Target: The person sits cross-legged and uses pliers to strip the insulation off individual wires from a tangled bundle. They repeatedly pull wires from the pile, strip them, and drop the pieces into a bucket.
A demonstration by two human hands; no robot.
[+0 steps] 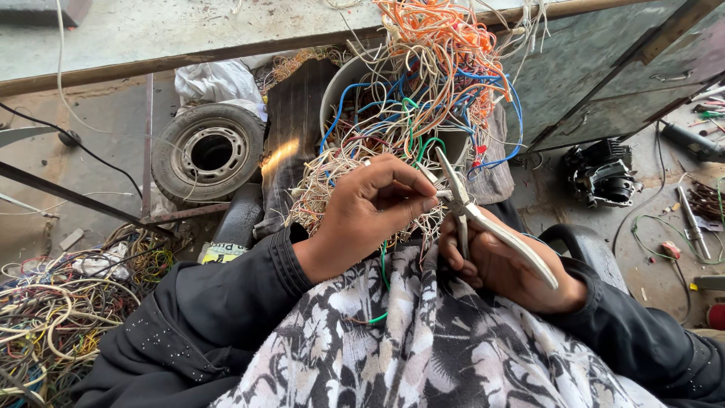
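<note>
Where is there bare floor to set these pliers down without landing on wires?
Bare concrete lies left of the tyre, and between the black motor part and the green wire loop. Crowded: the wire pile at lower left, and the bucket by both hands.

The carrying surface is a dusty concrete floor (98, 143). Taking the small wheel with tyre (208, 153) as landmark: it lies flat on the floor, with a white cloth bundle (215, 81) just beyond it. A pale bucket (355, 83) stuffed with tangled coloured wires (430, 68) stands to its right, a dark ribbed mat (291, 143) between the two. Below and left of the wheel lies a heap of mixed scrap wire (53, 317). Far to its right a black motor housing (602, 174) rests on the floor, with a loose green wire (664, 238) and a metal rod (692, 221) further right still.
</note>
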